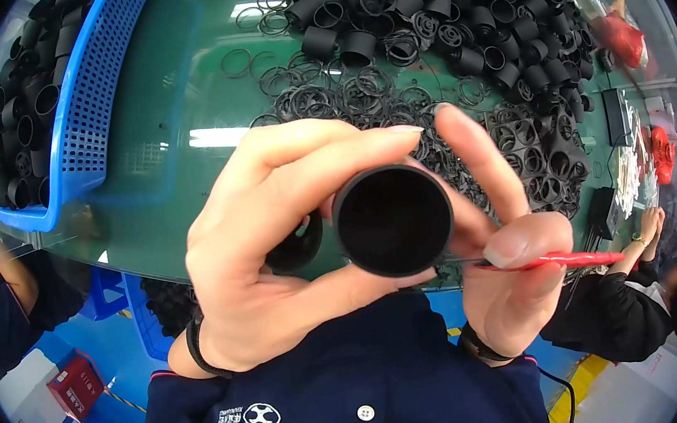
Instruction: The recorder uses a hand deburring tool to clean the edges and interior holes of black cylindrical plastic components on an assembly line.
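Note:
In front of my chest, my left hand (253, 234) grips a black cylindrical sleeve (394, 222) between thumb and fingers. Its round mouth faces up, and the inside is too dark to make out. A second black ring-shaped part (298, 248) shows within the curl of that hand. My right hand (509, 242) pinches a thin metal tool with a red handle (582, 258) between thumb and fingers. The tool's slim metal end reaches the sleeve's lower right rim; its tip is hidden. My right index finger points up, apart from the sleeve.
On the green table (154, 132), a heap of black sleeves (491, 10) lies at the back right. Loose black rings (334, 95) and flat perforated scraps (544, 146) lie nearer. A blue basket (98, 113) of black parts stands left. People sit at both sides.

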Demonstrator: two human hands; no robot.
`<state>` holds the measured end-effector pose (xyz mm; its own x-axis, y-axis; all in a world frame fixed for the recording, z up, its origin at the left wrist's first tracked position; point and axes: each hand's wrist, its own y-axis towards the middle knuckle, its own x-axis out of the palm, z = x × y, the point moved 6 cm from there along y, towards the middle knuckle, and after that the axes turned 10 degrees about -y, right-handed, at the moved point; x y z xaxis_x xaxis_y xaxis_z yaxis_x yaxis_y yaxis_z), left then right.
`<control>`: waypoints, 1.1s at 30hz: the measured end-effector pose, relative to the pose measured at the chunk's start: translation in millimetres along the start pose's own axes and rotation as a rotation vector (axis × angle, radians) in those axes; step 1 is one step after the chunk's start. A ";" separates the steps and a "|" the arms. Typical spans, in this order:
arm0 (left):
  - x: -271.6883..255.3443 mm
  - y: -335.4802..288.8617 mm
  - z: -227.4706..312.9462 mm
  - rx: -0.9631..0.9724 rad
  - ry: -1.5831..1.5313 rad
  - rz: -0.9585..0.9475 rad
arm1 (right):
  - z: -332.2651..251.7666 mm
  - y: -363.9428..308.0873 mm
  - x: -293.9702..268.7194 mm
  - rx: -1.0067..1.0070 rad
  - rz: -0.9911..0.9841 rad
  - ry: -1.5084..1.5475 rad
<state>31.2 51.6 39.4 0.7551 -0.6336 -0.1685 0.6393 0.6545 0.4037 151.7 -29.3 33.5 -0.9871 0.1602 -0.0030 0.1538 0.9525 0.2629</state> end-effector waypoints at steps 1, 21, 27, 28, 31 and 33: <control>2.3 0.2 -0.6 0.009 0.022 -0.017 | 2.2 -0.3 1.4 0.032 -0.024 0.063; -8.4 -12.3 -29.0 -0.219 -0.307 0.308 | 9.9 -14.0 -16.6 0.061 0.360 -0.317; 21.8 -21.5 -41.1 -0.666 -0.945 0.048 | -22.8 -10.5 2.1 -0.499 0.145 -0.762; 24.4 -22.5 -38.7 -0.702 -1.024 0.117 | -25.0 -10.1 4.4 -0.509 0.067 -0.783; 23.2 -29.4 -43.6 -0.642 -1.264 -0.042 | -21.2 -7.7 12.1 -0.468 -0.080 -0.792; 27.8 -26.0 -40.7 -0.657 -1.238 0.099 | -19.6 -7.9 15.7 -0.478 -0.033 -0.840</control>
<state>41.5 33.7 -12.4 0.4042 -0.2969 0.8651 0.8019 0.5700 -0.1790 134.2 -39.3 50.3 -0.6081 0.4446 -0.6577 -0.0914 0.7838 0.6143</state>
